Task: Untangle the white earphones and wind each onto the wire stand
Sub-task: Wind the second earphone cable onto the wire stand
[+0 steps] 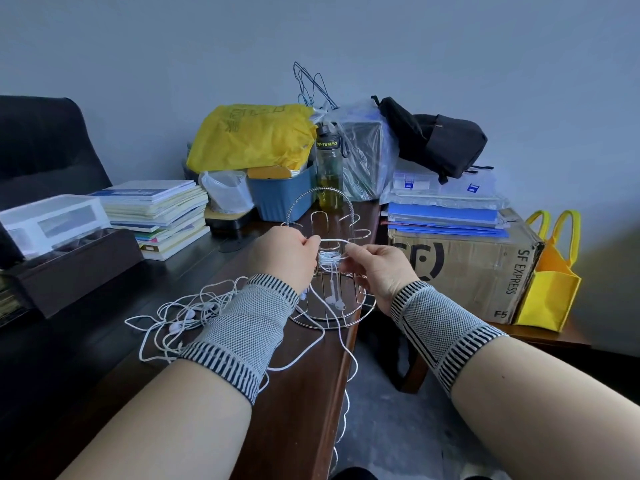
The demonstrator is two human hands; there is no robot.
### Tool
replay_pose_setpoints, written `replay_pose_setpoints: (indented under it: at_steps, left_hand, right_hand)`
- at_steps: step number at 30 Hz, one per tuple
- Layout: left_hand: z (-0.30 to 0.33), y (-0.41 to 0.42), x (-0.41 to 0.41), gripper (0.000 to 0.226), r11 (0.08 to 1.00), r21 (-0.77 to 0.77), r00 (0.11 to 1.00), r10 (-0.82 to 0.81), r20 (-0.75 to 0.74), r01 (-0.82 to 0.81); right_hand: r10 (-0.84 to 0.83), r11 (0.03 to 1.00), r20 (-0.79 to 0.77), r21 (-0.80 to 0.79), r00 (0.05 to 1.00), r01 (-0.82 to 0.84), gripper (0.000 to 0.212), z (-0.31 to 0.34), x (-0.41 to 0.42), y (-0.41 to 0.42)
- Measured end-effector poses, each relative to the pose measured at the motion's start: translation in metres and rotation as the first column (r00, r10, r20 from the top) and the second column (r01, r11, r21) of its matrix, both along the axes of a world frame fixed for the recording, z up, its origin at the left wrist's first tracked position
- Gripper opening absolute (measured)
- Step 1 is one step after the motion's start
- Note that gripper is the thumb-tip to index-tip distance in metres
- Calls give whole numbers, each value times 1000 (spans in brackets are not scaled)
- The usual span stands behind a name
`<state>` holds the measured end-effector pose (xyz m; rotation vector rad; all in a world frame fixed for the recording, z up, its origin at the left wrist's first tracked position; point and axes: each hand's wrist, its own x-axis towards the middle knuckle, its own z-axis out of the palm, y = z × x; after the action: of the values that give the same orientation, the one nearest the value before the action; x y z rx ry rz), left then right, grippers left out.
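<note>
A silver wire stand (349, 315) stands at the right edge of the dark table, just beyond my wrists. White earphone cable (330, 259) is wrapped around one of its prongs, and two earbuds (335, 301) hang down inside the stand. My left hand (282, 256) pinches a loop of that cable on the stand's left side. The same loop is pinched by my right hand (375, 268) on the right. A tangle of white earphones (187, 315) lies on the table left of my left wrist. One cable trails off the table edge toward the floor.
Stacked books (162, 211) and a clear box (52, 220) sit at the left. Behind the stand are a blue bin (280, 194), yellow bag (249, 136) and bottle (329, 168). An SF Express carton (464, 268) and yellow tote (550, 282) stand right of the table.
</note>
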<state>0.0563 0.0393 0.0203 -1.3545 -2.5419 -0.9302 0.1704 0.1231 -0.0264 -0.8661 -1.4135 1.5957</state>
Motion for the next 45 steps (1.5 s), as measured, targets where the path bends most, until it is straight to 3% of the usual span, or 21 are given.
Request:
replay_pose_setpoints:
  at_steps: [5, 10, 14, 18, 21, 24, 28, 31, 36, 38, 40, 42, 45]
  left_hand:
    - [-7, 0, -5, 46, 992, -124, 1000, -6, -20, 4]
    - [-16, -9, -2, 42, 981, -148, 988, -139, -69, 128]
    - [-23, -18, 3, 38, 967, -190, 964, -202, -174, 168]
    - [-29, -21, 5, 17, 955, -198, 944, -259, -203, 219]
    - [-27, -25, 7, 24, 946, -223, 927, -286, -243, 233]
    - [-24, -29, 10, 29, 938, -246, 897, -316, -308, 246]
    - [-17, -33, 9, 20, 952, -152, 912, -299, -282, 265]
    - [-16, -36, 4, 16, 967, -98, 960, -245, -134, 233]
    - [-18, -36, -8, 17, 979, 1, 972, -204, 118, 206]
    - [-17, -33, -7, 14, 962, 148, 905, -267, 331, 229]
    - [-15, -29, -2, 10, 926, 322, 785, -344, 515, 194]
    - [-14, -23, 3, 10, 899, 415, 766, -363, 531, 138]
    - [-10, -13, 11, 13, 882, 461, 808, -344, 479, 103]
  right_hand:
    - [-73, 995, 151, 83, 986, 61, 29, 6, -3, 2]
    - [-129, 985, 168, 133, 977, 107, 28, 5, -5, 2]
    - [-172, 955, 186, 271, 967, 118, 21, -1, 0, 0]
    - [-180, 860, 145, 503, 973, 84, 22, -5, 8, -10]
    - [-156, 729, 217, 683, 964, -36, 23, -12, 9, -15]
    - [-162, 657, 316, 741, 935, -137, 27, -16, 6, -16]
    - [-186, 675, 317, 729, 930, -114, 13, -14, 4, -15]
    - [-156, 743, 249, 667, 956, -53, 7, -14, 5, -16]
    - [-58, 881, 121, 472, 991, -6, 19, -13, 8, -18]
    - [-28, 932, 29, 363, 999, 16, 16, -11, 7, -19]
    - [-1, 975, -69, 221, 998, 16, 15, -10, 5, -20]
    - [12, 994, -139, 110, 990, 4, 18, -10, 3, -19]
    - [26, 999, -190, 36, 981, -20, 24, -9, 1, -17]
